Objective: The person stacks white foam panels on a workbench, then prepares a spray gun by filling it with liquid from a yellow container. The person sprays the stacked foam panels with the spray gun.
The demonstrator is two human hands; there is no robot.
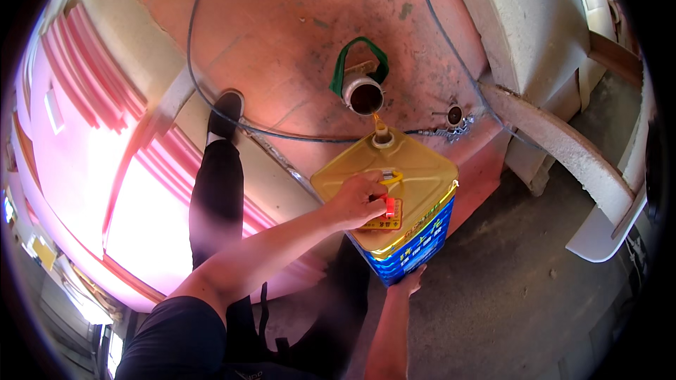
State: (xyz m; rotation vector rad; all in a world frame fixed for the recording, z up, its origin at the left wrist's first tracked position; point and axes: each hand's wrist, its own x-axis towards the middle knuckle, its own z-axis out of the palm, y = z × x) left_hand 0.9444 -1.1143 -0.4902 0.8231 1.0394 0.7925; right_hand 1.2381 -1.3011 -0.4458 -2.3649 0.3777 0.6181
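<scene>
A large square metal can (pixel 422 162), gold on top with a blue printed side, is tipped away from me. My left hand (pixel 358 200) is closed around its yellow handle (pixel 391 177), with a red cap (pixel 389 205) at the fingers. Under the can's lower end, my right hand (pixel 408 281) supports it; its fingers are partly hidden. Amber liquid runs from the spout (pixel 382 135) into the round mouth of a metal cup (pixel 365 97). A green strap (pixel 359 46) loops behind that cup.
A dark hose (pixel 282 137) crosses the stained reddish surface (pixel 296 49). Beside the can are a small round fitting (pixel 455 115) and a chain (pixel 451 132). Pink and white curved panels (pixel 91 77) stand at left; a pale curved piece (pixel 563 148) juts out at right. My foot (pixel 227 112) rests near the panels.
</scene>
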